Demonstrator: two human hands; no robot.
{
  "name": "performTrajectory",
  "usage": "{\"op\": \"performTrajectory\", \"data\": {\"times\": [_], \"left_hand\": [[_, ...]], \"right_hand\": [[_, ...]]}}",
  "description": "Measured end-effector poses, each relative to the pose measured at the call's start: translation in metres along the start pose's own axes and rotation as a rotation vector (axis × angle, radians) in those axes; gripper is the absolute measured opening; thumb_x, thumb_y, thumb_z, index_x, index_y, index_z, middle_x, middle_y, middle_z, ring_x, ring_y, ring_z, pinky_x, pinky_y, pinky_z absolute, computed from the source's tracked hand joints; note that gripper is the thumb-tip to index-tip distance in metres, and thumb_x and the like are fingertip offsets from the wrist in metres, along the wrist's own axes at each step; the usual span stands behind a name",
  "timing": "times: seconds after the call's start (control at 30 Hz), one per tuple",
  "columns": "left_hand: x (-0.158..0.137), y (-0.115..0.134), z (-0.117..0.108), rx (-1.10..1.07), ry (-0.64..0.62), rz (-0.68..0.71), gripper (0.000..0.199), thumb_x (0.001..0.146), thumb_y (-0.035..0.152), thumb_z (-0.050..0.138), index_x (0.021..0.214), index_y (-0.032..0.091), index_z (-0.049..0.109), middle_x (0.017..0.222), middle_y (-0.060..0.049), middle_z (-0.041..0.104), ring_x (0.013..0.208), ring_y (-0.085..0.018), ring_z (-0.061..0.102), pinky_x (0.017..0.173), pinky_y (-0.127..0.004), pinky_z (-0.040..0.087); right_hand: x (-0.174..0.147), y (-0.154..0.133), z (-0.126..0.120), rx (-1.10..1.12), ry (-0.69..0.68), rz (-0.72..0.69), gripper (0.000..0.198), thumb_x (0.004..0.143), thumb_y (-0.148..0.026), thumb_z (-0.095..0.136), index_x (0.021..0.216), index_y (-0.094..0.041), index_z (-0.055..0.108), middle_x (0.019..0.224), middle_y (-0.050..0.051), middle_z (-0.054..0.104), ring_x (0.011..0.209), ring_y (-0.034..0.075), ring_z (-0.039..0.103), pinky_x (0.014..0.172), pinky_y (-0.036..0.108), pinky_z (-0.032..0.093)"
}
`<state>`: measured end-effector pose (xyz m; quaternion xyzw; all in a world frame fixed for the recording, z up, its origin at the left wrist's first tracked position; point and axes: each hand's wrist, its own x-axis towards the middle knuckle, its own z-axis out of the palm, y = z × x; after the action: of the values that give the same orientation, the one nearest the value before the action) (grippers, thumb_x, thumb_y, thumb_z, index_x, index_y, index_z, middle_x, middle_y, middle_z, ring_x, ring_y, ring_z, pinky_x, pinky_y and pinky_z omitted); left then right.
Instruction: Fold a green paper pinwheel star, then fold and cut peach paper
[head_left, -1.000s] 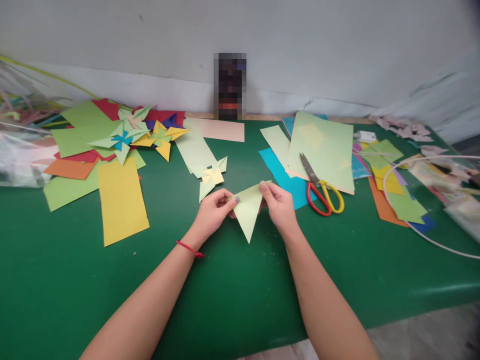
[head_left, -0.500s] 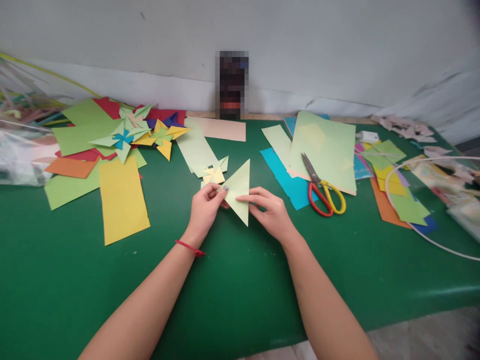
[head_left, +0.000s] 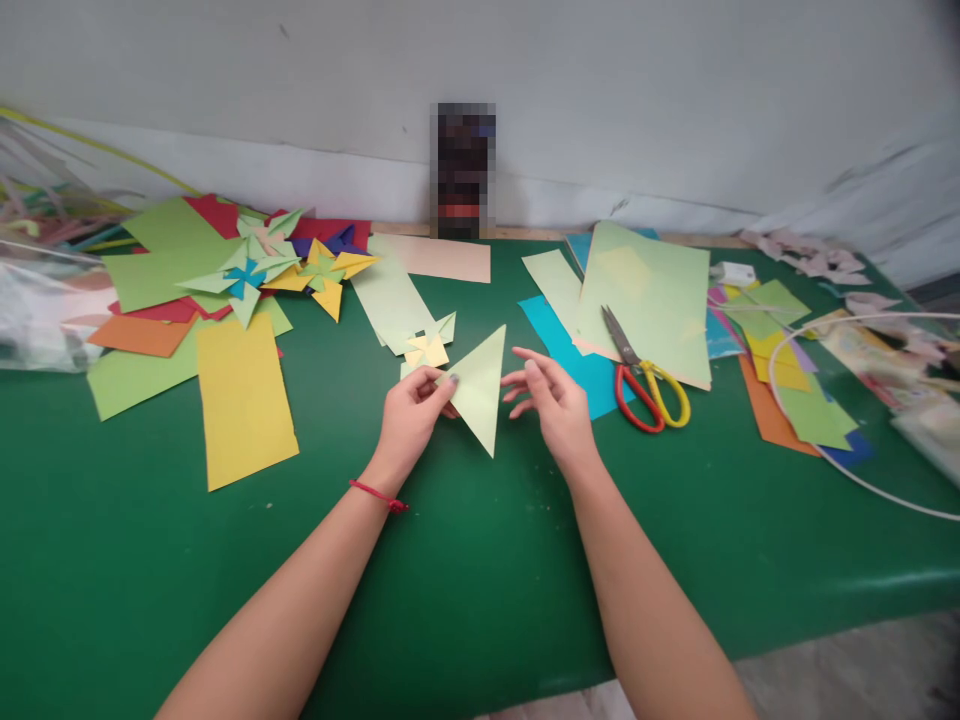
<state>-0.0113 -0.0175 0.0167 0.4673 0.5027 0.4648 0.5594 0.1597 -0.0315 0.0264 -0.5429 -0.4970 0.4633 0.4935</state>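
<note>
A pale green paper triangle (head_left: 481, 392) is pinched at its left corner by my left hand (head_left: 411, 415), thumb on top. The fingers beneath the paper are partly hidden. Just right of the triangle's long edge, my right hand (head_left: 553, 408) is open, fingers apart and holding nothing. Behind my left hand lies a folded paper piece (head_left: 426, 350) with a cream middle and pale green points, its near part hidden by the hand.
Scissors (head_left: 637, 365) with red and yellow handles rest on pale green sheets (head_left: 652, 290) at the right. Folded paper stars (head_left: 322, 270) and coloured paper lie at the left, with a yellow sheet (head_left: 247, 405) in front. A white cord (head_left: 780, 375) curves across the right side.
My right hand has let go of the triangle and moved a little to the right, its fingers spreading. My left hand keeps its pinch, and the triangle has tilted slightly.
</note>
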Motion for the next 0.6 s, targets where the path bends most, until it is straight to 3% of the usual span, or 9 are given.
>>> {"op": "performTrajectory", "data": {"times": [0.17, 0.33, 0.5, 0.6], "left_hand": [[-0.0034, 0.0007, 0.0024, 0.133, -0.134, 0.008, 0.019, 0.077, 0.036, 0.060, 0.073, 0.017, 0.058, 0.062, 0.002, 0.057, 0.058, -0.011, 0.056, 0.057, -0.023, 0.048], [-0.0022, -0.0039, 0.0042, 0.023, -0.158, 0.010, 0.025, 0.078, 0.035, 0.059, 0.095, 0.019, 0.051, 0.065, 0.004, 0.056, 0.060, -0.011, 0.057, 0.055, -0.022, 0.047], [-0.0020, -0.0068, 0.0043, 0.049, -0.186, 0.037, 0.022, 0.075, 0.028, 0.062, 0.092, 0.019, 0.049, 0.070, 0.003, 0.057, 0.065, -0.010, 0.057, 0.060, -0.022, 0.048], [-0.0028, -0.0062, 0.0034, 0.038, -0.162, 0.051, 0.018, 0.080, 0.028, 0.056, 0.093, 0.019, 0.050, 0.068, 0.002, 0.057, 0.064, -0.011, 0.058, 0.058, -0.023, 0.049]], "right_hand": [[0.0023, 0.0084, 0.0007, 0.036, -0.093, 0.101, 0.033, 0.075, -0.043, 0.062, 0.096, -0.018, 0.063, 0.084, 0.005, 0.067, 0.071, 0.016, 0.062, 0.053, 0.026, 0.052], [0.0020, 0.0108, 0.0009, -0.015, 0.044, 0.114, 0.032, 0.072, -0.044, 0.064, 0.089, -0.016, 0.066, 0.073, 0.004, 0.067, 0.066, 0.016, 0.061, 0.054, 0.027, 0.052], [0.0025, 0.0095, 0.0037, 0.054, -0.004, 0.129, 0.036, 0.072, -0.043, 0.064, 0.097, -0.017, 0.063, 0.082, 0.005, 0.068, 0.071, 0.017, 0.062, 0.054, 0.025, 0.052], [0.0041, 0.0093, 0.0043, 0.104, 0.001, 0.115, 0.048, 0.072, -0.041, 0.065, 0.113, -0.019, 0.054, 0.084, 0.004, 0.067, 0.072, 0.016, 0.062, 0.052, 0.023, 0.051]]}}
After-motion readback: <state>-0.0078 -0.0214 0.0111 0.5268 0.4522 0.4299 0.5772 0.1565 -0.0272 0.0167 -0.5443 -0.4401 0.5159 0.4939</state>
